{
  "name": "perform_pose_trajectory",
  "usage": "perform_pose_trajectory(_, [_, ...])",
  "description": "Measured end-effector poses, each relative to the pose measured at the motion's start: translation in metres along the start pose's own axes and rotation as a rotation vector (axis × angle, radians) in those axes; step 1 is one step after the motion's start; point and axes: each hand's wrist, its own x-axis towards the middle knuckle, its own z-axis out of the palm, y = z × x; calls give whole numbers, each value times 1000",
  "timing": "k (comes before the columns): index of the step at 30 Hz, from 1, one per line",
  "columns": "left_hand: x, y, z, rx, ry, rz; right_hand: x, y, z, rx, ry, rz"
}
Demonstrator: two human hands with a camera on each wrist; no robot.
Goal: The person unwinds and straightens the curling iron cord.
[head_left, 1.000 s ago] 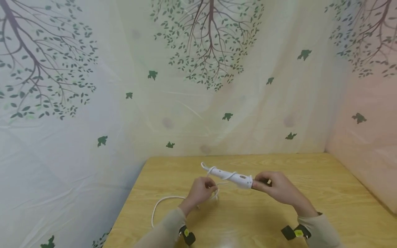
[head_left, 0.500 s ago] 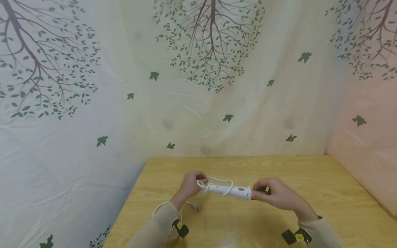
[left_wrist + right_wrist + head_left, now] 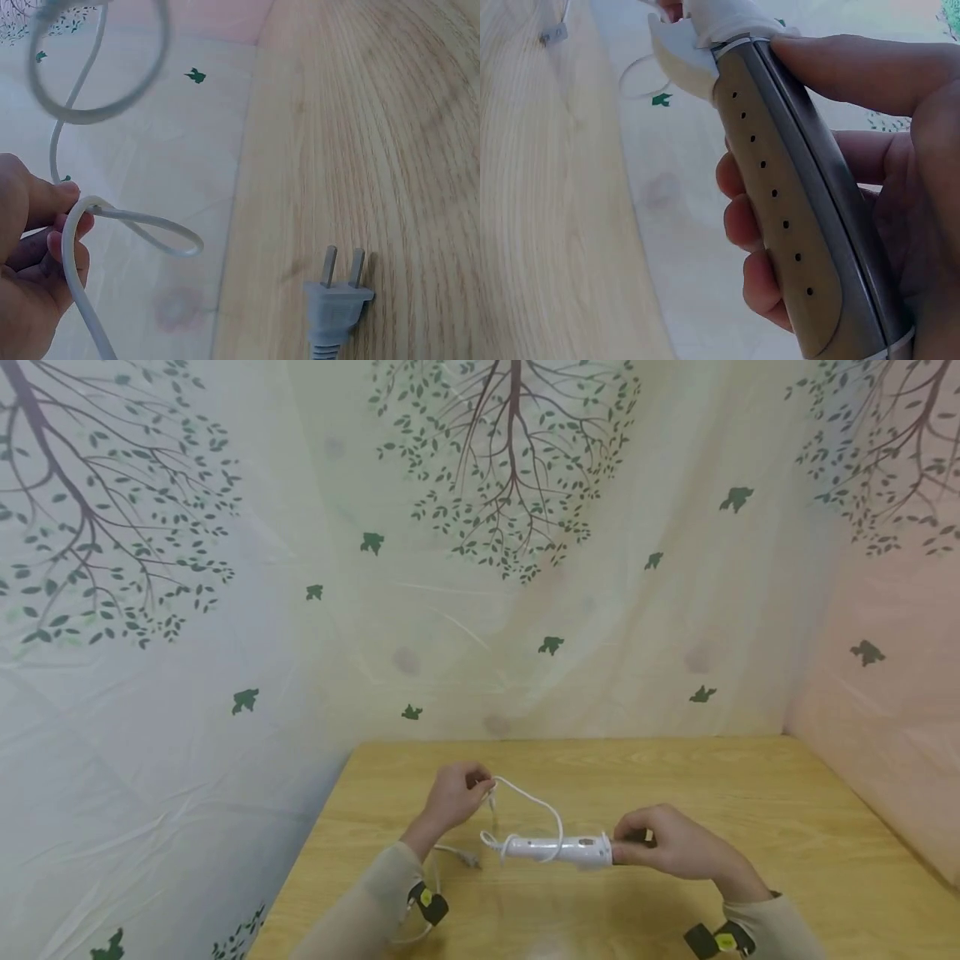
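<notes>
A white-handled hair straightener (image 3: 558, 849) lies level above the table in the head view. My right hand (image 3: 667, 843) grips its plate end. The right wrist view shows a bronze, vented plate casing (image 3: 780, 202) with dark sides, fingers curled round it and the thumb along the top. The white power cord (image 3: 528, 795) still loops round the handle. My left hand (image 3: 455, 795) pinches that cord between thumb and fingertips, up and left of the handle; a bend of cord (image 3: 86, 206) stands at the fingertips in the left wrist view. A two-pin plug (image 3: 335, 307) lies on the table.
The wooden table (image 3: 600, 918) spans the lower part of the head view. Slack cord (image 3: 437, 881) lies beside and partly under the left forearm. A cloth backdrop (image 3: 465, 652) with printed trees and leaves stands behind the table and at both sides.
My left hand has carried the cord round the handle, passing its left end, then up and away; the loop on the handle is now wider. The straightener has sunk and levelled in my right hand.
</notes>
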Motion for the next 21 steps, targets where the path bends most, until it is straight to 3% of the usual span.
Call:
perform_pose_trajectory(6, [0, 3, -7, -4, 28, 16, -3, 8, 0, -34, -17, 20])
perform_pose_trajectory(14, [-4, 4, -16, -5, 53, 65, -5, 15, -2, -107, 23, 169])
perform_pose_trajectory(21, [-9, 5, -23, -20, 21, 95, 1, 17, -2, -126, 69, 340])
